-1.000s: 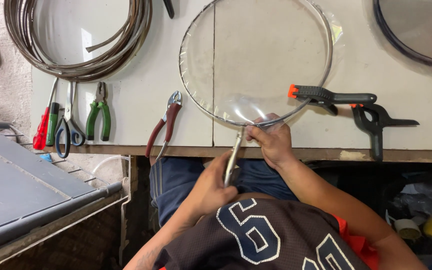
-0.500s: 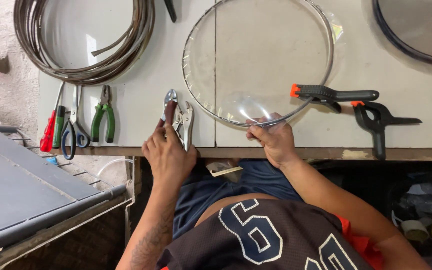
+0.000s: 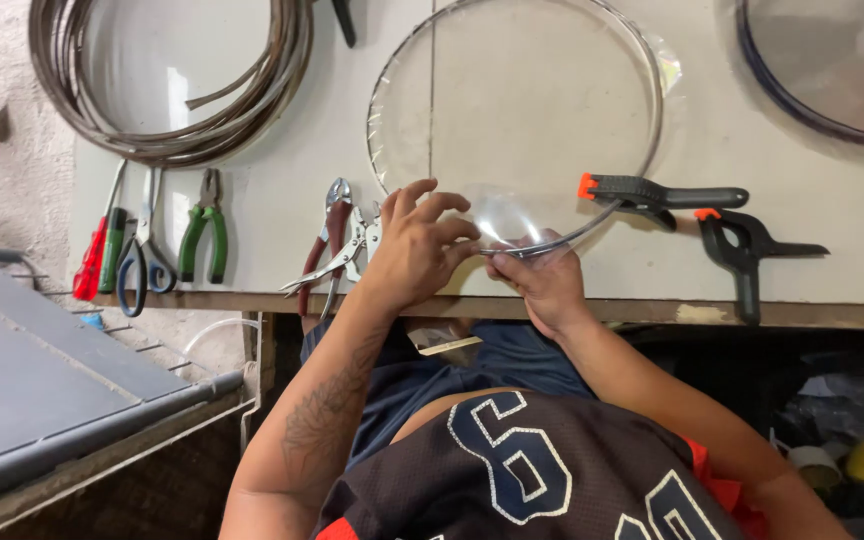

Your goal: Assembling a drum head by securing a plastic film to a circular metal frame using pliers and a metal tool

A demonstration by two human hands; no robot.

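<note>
White desk, tools lying along its front edge. Both hands are working at the near arc of the wire hoop (image 3: 652, 110) covered in clear film (image 3: 512, 215), close to the desk's front edge. Left hand (image 3: 414, 245) is curling its fingers loosely over film and pliers (image 3: 347, 250); right hand (image 3: 547, 280) is pinching the rim shut. Black spring clamp (image 3: 652, 192) is biting the hoop's right side; a second clamp (image 3: 747, 250) is lying beside it. Risk: film is probably slipping or wrinkling if the pinch eases, and the clamp could pop off, springing the rim.
</note>
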